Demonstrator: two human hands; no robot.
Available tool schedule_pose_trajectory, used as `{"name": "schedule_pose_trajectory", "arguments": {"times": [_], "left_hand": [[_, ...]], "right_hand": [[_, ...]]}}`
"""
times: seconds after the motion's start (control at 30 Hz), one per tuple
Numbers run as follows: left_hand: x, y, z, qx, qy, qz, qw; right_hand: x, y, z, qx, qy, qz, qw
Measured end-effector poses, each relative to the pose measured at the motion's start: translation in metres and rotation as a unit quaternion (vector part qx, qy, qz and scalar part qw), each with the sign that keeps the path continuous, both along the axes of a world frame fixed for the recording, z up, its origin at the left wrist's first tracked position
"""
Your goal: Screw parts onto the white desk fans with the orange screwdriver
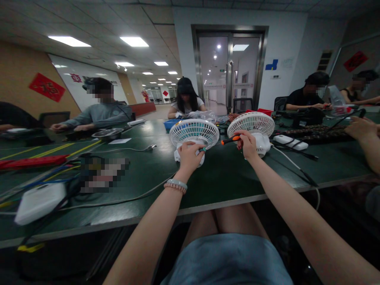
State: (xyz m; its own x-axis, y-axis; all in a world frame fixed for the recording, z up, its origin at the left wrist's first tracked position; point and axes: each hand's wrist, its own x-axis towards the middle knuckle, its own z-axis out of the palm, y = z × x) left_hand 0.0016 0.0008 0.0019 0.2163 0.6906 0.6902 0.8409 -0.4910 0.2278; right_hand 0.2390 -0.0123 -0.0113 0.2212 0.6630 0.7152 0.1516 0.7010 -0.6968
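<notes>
Two small white fans with round grilles stand on the green table in front of me. Close against the left fan (194, 130), my left hand (189, 156) has its fingers closed on a small teal-ended piece (202, 149), whose kind I cannot make out. My right hand (247, 144) grips an orange and black screwdriver (230, 140), its black end pointing left toward my other hand. Just behind that hand is the right fan (252, 122). Whether my left fingers also touch the left fan's body is unclear.
A white power adapter (291, 142) with a black cord lies at right, and a white box (41, 202) with cables at left. Blue (170, 125) and red (265, 112) bins stand farther back. Several people sit around the table; another person's hand (360, 128) reaches in at far right.
</notes>
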Motion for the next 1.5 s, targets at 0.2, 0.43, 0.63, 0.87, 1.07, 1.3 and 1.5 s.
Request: {"name": "schedule_pose_trajectory", "arguments": {"times": [0.2,0.43,0.63,0.87,1.07,1.3,1.5], "left_hand": [[0.0006,0.0012,-0.0010,0.008,-0.004,-0.010,1.000],[0.0002,0.0008,-0.0007,0.008,-0.003,-0.004,1.000],[0.0009,-0.0002,0.0005,0.002,0.001,0.000,1.000],[0.0004,0.0008,-0.0002,0.008,-0.002,-0.005,1.000],[0.0012,0.0010,0.0002,-0.002,0.001,-0.004,1.000],[0.0008,0.0005,0.0009,-0.004,0.002,-0.003,1.000],[0.0005,0.0012,0.0003,0.001,0.002,-0.008,1.000]], "right_hand": [[-0.0001,0.0025,-0.0010,-0.010,0.060,0.006,0.998],[0.0007,0.0010,0.0019,-0.014,0.001,-0.091,0.996],[-0.0003,-0.0013,0.0056,0.013,-0.018,-0.120,0.993],[-0.0028,-0.0019,0.0037,-0.040,0.018,0.014,0.999],[-0.0039,-0.0014,0.0027,-0.048,0.050,0.055,0.996],[-0.0011,0.0018,0.0025,-0.028,-0.003,-0.052,0.998],[0.0014,-0.0009,0.0057,-0.013,-0.048,-0.126,0.991]]}}
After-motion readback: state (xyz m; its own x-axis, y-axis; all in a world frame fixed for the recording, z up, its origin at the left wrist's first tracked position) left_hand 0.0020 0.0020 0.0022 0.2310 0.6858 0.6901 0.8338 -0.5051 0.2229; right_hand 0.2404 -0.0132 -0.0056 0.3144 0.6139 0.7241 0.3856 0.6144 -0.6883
